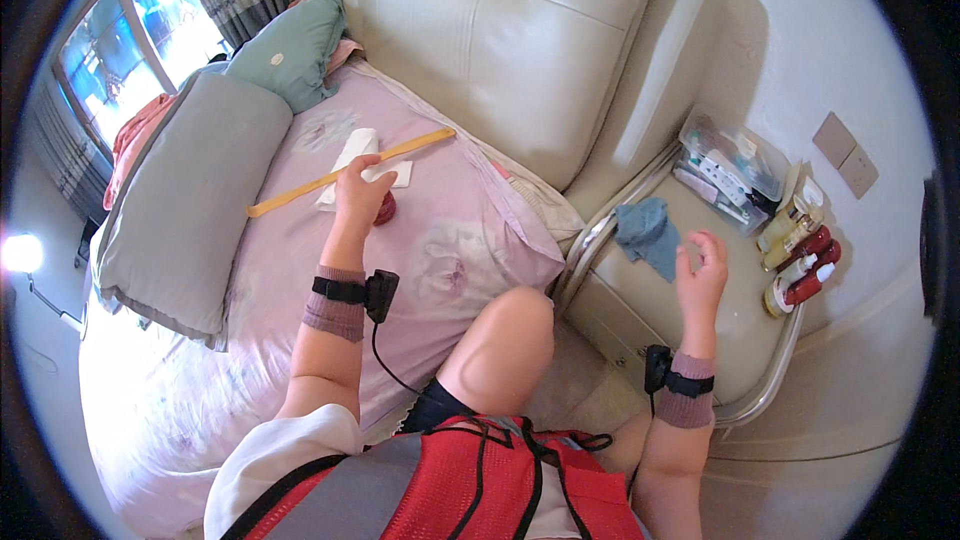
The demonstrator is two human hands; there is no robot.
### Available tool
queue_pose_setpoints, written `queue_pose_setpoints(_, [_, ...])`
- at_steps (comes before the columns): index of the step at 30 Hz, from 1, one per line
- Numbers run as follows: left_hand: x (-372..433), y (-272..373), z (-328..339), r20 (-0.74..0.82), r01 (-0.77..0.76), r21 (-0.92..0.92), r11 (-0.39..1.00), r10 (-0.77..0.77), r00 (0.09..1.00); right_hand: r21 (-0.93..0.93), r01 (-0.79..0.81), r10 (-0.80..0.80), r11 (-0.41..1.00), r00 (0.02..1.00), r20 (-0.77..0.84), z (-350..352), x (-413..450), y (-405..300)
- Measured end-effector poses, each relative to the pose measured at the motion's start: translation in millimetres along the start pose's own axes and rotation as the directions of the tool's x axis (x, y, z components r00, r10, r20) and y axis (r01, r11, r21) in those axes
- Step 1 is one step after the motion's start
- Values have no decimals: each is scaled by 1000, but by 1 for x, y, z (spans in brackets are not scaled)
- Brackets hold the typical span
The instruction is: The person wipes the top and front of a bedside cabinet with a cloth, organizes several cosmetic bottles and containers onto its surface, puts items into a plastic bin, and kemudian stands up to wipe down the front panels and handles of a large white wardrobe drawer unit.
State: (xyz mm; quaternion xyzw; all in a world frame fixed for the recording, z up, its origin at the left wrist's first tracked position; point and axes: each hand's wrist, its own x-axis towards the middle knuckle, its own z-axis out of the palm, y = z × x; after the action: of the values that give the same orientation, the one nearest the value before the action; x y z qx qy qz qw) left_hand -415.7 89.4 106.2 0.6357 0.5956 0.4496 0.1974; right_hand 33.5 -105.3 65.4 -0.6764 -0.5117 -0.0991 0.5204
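Note:
On the bed, my left hand is at the middle of a long, thin yellow strip, perhaps a back scratcher or ruler; my fingers reach over it, and whether they grip it I cannot tell. White folded paper or cloth lies under the strip. A dark red round object shows beside my left thumb, partly hidden by the hand. My right hand hovers over the nightstand with its fingers curled and apart, holding nothing. Just left of it, a crumpled blue cloth lies on the nightstand top.
The cream nightstand has a raised metal rim and holds a clear plastic box of small items and several bottles by the wall. A grey pillow and green cushion lie on the bed before a padded headboard.

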Motion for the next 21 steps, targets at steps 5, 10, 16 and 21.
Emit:
queue_pose_setpoints(5, [12,-57,-16,13,114,75,991,-116,993,53,-32,27,998,995,97,12,-12,-24])
queue_pose_setpoints(10, [17,-65,24,316,53,44,998,-65,947,-37,73,-70,997,994,78,4,-16,6])
queue_pose_setpoints(16, [-21,91,37,509,-132,-337,932,298,807,127,94,-100,987,994,43,8,-18,-25])
queue_pose_setpoints(21, [-79,205,141,716,-256,-510,821,571,403,403,-139,78,905,983,165,-16,-16,-30])
